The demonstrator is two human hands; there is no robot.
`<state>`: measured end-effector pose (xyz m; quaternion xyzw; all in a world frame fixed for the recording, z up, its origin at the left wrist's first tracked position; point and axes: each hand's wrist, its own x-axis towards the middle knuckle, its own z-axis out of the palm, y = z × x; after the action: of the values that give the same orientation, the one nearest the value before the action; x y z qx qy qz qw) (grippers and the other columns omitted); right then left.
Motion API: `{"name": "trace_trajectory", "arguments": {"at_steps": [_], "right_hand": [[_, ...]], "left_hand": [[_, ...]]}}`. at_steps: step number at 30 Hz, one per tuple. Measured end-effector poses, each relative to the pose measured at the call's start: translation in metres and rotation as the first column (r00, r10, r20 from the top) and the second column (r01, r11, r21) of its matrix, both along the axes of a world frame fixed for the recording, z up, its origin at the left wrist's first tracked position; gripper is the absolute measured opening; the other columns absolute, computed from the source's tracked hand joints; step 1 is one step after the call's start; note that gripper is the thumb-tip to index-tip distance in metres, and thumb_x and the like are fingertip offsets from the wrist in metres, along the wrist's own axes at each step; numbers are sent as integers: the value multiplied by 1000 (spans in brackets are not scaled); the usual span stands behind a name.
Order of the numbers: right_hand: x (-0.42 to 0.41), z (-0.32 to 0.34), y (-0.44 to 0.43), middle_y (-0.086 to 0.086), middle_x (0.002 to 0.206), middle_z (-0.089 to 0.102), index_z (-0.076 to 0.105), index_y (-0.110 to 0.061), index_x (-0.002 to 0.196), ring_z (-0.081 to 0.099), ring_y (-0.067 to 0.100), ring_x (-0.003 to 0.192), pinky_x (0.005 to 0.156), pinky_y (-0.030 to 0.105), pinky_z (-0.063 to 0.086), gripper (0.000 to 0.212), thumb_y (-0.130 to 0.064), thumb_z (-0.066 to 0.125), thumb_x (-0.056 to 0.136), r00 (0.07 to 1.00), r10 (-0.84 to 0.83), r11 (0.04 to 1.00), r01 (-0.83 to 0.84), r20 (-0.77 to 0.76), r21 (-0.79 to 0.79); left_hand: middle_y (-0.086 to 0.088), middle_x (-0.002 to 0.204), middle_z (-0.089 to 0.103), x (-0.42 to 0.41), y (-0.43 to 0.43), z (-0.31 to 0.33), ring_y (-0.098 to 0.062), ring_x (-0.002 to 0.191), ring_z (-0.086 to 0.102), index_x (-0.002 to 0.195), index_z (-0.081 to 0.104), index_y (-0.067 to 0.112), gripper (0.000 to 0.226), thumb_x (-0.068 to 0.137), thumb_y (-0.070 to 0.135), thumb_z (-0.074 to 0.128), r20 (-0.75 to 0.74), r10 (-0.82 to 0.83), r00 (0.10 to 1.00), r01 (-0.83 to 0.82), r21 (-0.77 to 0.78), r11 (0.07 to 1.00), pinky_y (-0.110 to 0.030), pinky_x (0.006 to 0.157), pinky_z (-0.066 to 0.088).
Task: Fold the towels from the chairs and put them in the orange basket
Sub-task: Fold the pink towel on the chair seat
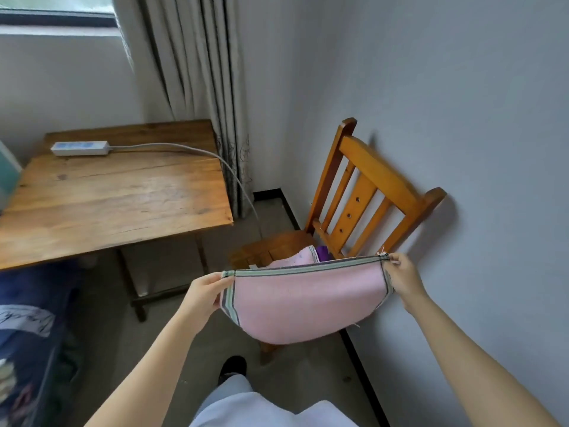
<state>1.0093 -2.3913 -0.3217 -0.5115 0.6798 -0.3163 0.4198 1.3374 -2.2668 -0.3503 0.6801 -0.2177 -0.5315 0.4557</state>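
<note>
The left hand (pixel 204 291) and right hand (pixel 403 277) each pinch a top corner of a pink towel with a grey-and-green striped border (pixel 304 303), fingers closed tight on the cloth. Its long axis runs straight from one set of fingers to the other — the body sags below them, over the orange wooden slat-back chair (pixel 363 192). More pink cloth (pixel 300 258) lies beyond the fingers on the seat. Probably the next fold brings corner to corner; the orange basket is out of view.

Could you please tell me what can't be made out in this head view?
- Orange basket: not in view.
- Purple item on the chair: mostly hidden behind the pink towel.
- Pale object on the table: cut off by the left edge.
</note>
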Motion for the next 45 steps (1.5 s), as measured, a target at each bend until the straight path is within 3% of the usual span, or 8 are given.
{"name": "trace_trajectory", "arguments": {"at_steps": [5, 13, 16, 25, 35, 45], "right_hand": [[-2, -34, 18, 10, 97, 53, 47, -7, 101, 50, 23, 88, 57, 23, 38, 7, -10, 44, 96, 999, 10, 993, -5, -44, 115], [14, -52, 0, 10, 95, 54, 47, -9, 101, 52, 24, 89, 61, 24, 43, 6, -11, 43, 97, 998, 9, 986, 1, -57, 165], [23, -63, -13, 11, 96, 57, 49, -9, 101, 54, 25, 89, 69, 29, 43, 7, -12, 44, 96, 996, 18, 984, -3, -83, 178], [64, -68, -80, 9, 96, 58, 51, -12, 98, 53, 24, 89, 71, 27, 41, 7, -13, 45, 96, 979, 6, 978, 37, -203, 207], [108, -68, -133, 7, 101, 54, 52, -7, 110, 49, 21, 92, 77, 28, 40, 18, -13, 42, 97, 939, 13, 977, 62, -343, 206], [115, -130, -163, 9, 97, 58, 49, -13, 94, 56, 27, 93, 72, 30, 44, 6, -12, 44, 95, 897, 166, 950, -35, -410, 309]], "left_hand": [[-12, 94, 68, -6, 12, -37, -24, 84, 65, 97, 66, 8, 14, 93, 12, 54, 1, -4, 1000, 4, 123, 992, -29, 66, 52], [-14, 91, 69, 1, 4, -64, -25, 77, 63, 92, 66, 8, 12, 91, 6, 54, -73, 128, 989, -111, 199, 974, -31, 63, 50], [-16, 92, 68, 9, -5, -76, -26, 78, 63, 92, 65, 6, 10, 90, 5, 55, -95, 163, 982, -137, 236, 962, -32, 63, 50], [-19, 94, 66, 46, -74, -103, -28, 76, 62, 95, 64, 4, 10, 90, 5, 55, -157, 186, 970, -128, 321, 939, -32, 60, 49], [-21, 87, 66, 78, -141, -125, -32, 73, 60, 89, 64, 5, 5, 88, 6, 58, -114, 213, 970, -160, 355, 921, -33, 59, 47], [-17, 79, 63, 79, -143, -152, -26, 64, 56, 81, 63, 2, 10, 87, -1, 56, -48, 278, 959, -229, 441, 868, -29, 56, 45]]}}
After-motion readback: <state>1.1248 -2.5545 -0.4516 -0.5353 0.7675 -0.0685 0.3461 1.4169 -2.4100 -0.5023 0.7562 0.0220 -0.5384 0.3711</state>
